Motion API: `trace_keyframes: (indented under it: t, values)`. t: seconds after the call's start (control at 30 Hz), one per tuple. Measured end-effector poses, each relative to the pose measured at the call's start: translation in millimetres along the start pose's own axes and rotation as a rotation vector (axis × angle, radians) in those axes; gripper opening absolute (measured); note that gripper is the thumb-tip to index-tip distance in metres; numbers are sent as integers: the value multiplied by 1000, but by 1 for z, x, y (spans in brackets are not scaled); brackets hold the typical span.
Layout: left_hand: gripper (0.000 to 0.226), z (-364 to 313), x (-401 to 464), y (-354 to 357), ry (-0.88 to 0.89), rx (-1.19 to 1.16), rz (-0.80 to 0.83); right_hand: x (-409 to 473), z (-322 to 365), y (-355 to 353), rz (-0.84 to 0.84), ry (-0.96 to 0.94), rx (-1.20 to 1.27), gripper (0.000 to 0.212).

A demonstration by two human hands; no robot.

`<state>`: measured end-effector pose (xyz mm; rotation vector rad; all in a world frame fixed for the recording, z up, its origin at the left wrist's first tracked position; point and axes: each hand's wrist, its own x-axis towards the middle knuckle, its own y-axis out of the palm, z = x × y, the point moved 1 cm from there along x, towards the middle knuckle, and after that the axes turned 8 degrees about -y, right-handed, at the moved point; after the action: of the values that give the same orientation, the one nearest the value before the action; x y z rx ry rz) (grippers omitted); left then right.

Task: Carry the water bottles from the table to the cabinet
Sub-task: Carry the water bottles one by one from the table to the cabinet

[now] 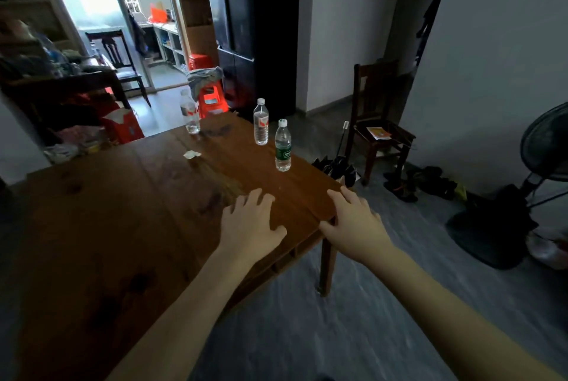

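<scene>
Both hands reach out over the near corner of the wooden counter (123, 211), bottles standing beyond them.

The left hand (250, 225) and right hand (356, 220) are spread palm-down, each grip wide and holding nothing; whether they touch the wood cannot be told. Three water bottles stand upright on the counter: a green-labelled bottle (283, 147) nearest the hands by the right edge, a red-labelled bottle (261, 122) just behind it, and a third bottle (190, 114) well apart at the far edge. A scrap of paper (192, 154) lies between them.

Labels on bottles (283, 147) too blurred; nothing readable.
</scene>
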<state>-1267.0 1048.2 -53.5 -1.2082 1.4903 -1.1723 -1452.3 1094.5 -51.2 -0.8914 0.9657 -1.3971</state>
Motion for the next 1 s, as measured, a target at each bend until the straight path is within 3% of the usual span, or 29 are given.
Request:
trace_keyframes:
  t: [0.37, 0.67, 1.0]
  values:
    - [66, -53, 186, 8, -109, -4, 28, 189, -69, -21, 73, -97, 38, 72]
    - [67, -34, 287, 44, -210, -21, 107, 301, -81, 14, 177, -110, 77, 74]
    - [69, -12, 404, 80, -182, -105, 134, 414, -90, 54, 208, -72, 112, 70]
